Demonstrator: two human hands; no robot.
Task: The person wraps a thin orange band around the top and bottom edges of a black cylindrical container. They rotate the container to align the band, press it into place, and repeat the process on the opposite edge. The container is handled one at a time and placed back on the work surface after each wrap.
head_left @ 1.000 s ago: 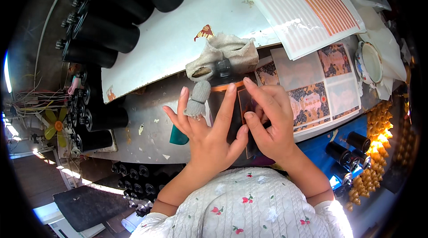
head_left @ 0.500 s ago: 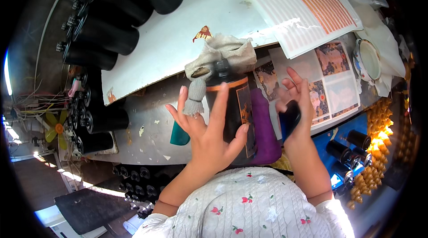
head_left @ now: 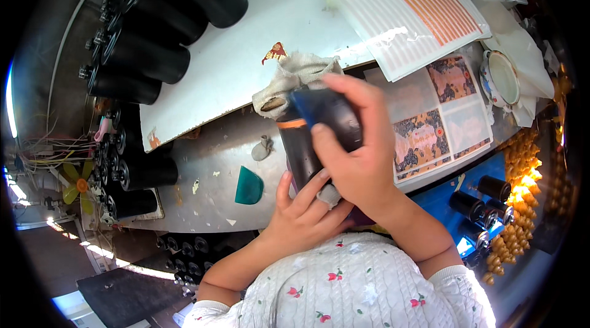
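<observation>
A black cylindrical bottle with an orange band lies in front of me, its far end at a crumpled grey-white cloth. My left hand is closed over the near part of the bottle. A grey fabric cover shows on one of its fingers. Above the bottle's shoulder, my right hand grips a dark blue scraper, fingers on the far side and thumb on the near side; motion blurs it. Left of the bottle lie a green scraper and a small grey fabric piece.
A white board spans the back, with striped sheets on it. Printed sheets lie at the right, near an enamel bowl. Black cylinders stand far left; smaller ones sit on a blue surface.
My left hand has moved from beside the bottle down onto its near part. My right hand has swung left over the bottle with the scraper. The bottle's printed panel is now hidden.
</observation>
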